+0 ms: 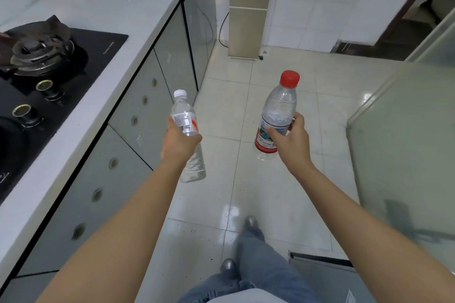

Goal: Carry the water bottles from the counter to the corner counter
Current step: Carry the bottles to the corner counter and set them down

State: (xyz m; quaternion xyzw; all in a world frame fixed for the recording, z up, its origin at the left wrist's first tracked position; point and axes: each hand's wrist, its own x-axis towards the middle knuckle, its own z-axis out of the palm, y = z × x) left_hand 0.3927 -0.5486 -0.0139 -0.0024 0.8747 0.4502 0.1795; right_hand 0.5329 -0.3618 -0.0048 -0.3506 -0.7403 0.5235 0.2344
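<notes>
Left hand [181,141] wrapped around a clear plastic white-capped water bottle [188,135], right hand [293,139] gripping a clear plastic red-capped water bottle [277,115], both bottles held above the glossy pale tiled floor [246,179], white countertop [81,96] with black gas hob [49,66] left of the floor

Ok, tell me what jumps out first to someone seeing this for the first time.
Two clear water bottles held out over the tiled floor: the red-capped bottle in the right hand, the white-capped bottle in the left hand. Next, the black gas stove set into the white counter on the left.
</notes>
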